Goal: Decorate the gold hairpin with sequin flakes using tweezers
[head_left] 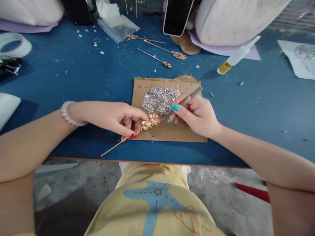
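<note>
Between the fingers of my left hand (120,119) is a gold hairpin (147,124), its long stick slanting down to the left past the thumb. The flower end, with pinkish petals, points toward my right hand (197,114). That hand pinches a pair of grey tweezers (190,96), whose tips come close to the flower; whether they touch it I cannot tell. Both hands are over a piece of brown cardboard (187,131). A spread of small shiny multicoloured chips (161,98) lies on the cardboard, just beyond the flower.
Several more gold hairpins (167,64) lie farther back on the blue table (86,75). A glue bottle with a yellow label (225,67) stands at the right. A phone (177,16), a plastic bag (118,26) and a tape roll (16,46) are around the edges.
</note>
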Demonstrator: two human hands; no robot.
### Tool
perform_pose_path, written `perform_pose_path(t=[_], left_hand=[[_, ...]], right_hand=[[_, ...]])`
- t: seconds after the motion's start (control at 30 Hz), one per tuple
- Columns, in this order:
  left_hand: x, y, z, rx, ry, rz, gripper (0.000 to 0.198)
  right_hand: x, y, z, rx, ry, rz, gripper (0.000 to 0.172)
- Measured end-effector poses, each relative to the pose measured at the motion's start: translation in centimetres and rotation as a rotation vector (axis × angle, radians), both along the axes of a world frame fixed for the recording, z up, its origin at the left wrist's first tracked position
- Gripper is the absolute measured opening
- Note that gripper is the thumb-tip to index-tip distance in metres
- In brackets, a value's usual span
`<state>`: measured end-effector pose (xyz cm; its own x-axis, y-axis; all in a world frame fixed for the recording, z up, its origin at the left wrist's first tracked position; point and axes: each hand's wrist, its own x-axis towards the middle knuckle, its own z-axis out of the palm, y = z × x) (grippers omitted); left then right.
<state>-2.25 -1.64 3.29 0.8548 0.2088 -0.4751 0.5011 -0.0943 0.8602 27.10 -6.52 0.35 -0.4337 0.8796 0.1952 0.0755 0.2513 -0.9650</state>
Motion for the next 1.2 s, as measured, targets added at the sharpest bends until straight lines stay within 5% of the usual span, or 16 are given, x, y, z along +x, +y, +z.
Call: perform_pose_path(t=[1.2], left_hand=[[0.03, -0.02, 0.24, 0.018, 0.019, -0.023, 0.046]], right_hand=[[0.07, -0.03, 0.01, 0.003, 0.011, 0.019, 0.046]])
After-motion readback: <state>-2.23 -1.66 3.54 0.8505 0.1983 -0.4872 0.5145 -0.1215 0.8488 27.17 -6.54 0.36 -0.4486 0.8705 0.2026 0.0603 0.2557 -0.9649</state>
